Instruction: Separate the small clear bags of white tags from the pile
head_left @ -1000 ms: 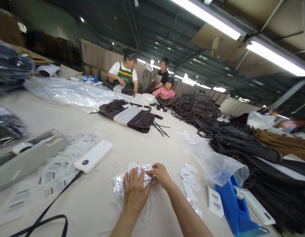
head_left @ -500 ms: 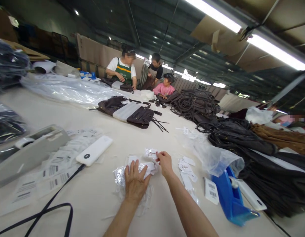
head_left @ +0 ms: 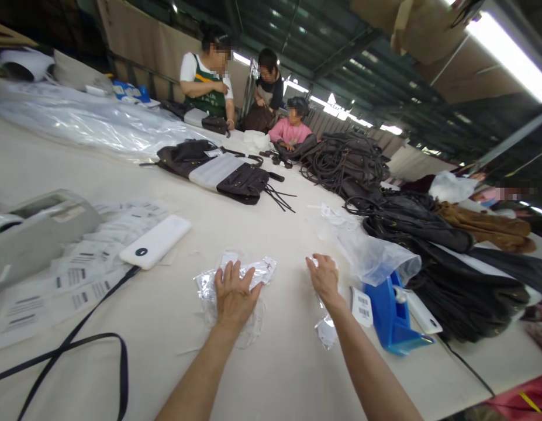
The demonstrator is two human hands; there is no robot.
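Note:
My left hand [head_left: 236, 298] lies with fingers spread on a loose pile of white hang tags [head_left: 262, 270] in shiny clear plastic, with thin pale strings beneath and below it. To its right, my right hand [head_left: 325, 282] is over a second row of tags [head_left: 327, 332] and covers most of it. Its thumb and forefinger are closed on a small white tag [head_left: 315, 262], which is mostly hidden by the fingers. Bare tabletop lies between both hands.
A dark bag [head_left: 240, 178] with a white wrap lies ahead. Left are a white power bank [head_left: 159, 241], barcode labels [head_left: 84, 257] and a grey tape dispenser [head_left: 47, 234]. Right are a plastic bag [head_left: 380, 254], a blue dispenser [head_left: 387, 318] and piled dark bags [head_left: 463, 286]. Co-workers [head_left: 207, 88] are across the table.
My right hand has moved right with a tag, from beside the left pile to the right row. My left hand stays on its pile. The camera view has tilted downward.

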